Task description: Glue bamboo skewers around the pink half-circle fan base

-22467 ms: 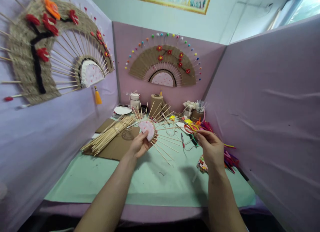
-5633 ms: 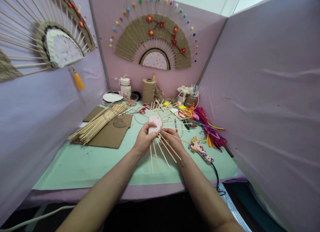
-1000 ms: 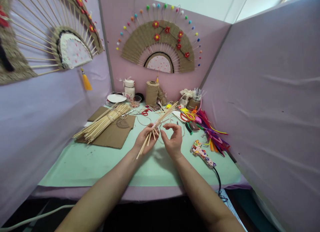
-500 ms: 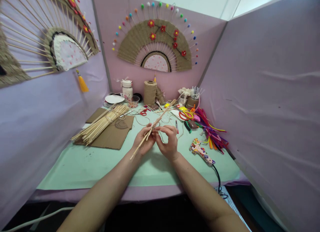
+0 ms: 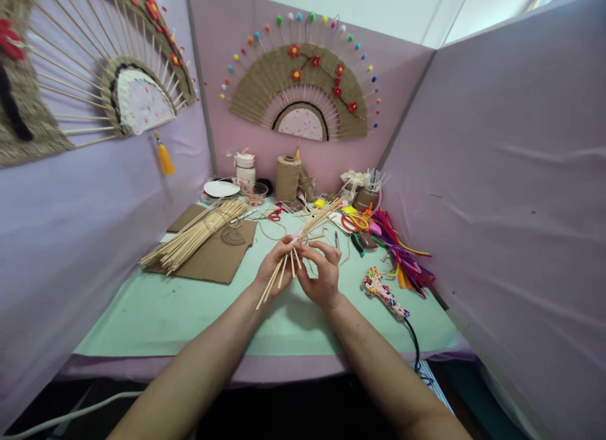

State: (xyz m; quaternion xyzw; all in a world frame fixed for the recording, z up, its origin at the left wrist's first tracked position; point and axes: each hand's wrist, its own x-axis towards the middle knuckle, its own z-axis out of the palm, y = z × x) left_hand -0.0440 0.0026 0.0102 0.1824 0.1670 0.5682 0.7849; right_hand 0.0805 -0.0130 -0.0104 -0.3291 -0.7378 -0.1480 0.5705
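Several thin wooden sticks (image 5: 272, 285) are held at a slant over the table, fanned a little at both ends, with a pale pinkish piece around their middle. My left hand (image 5: 276, 262) is closed around them from below and the left. At the near side of the middle, my right hand (image 5: 322, 274) has its thumb and fingers bent against the sticks, its fingertips partly hidden. A large bundle of similar sticks (image 5: 203, 231) lies to the left on brown cardboard (image 5: 208, 263).
A patterned glue gun (image 5: 386, 293) with a black cord lies on the right, near colourful pipe cleaners (image 5: 407, 260). Yellow-handled scissors (image 5: 360, 221), a twine spool (image 5: 288, 180) and a white bottle (image 5: 245, 170) stand or lie further back. Fan decorations (image 5: 255, 80) hang on the partitions.
The sticks in my hands have spread from a tight bundle into a small fan at both ends. My view has shifted slightly left.
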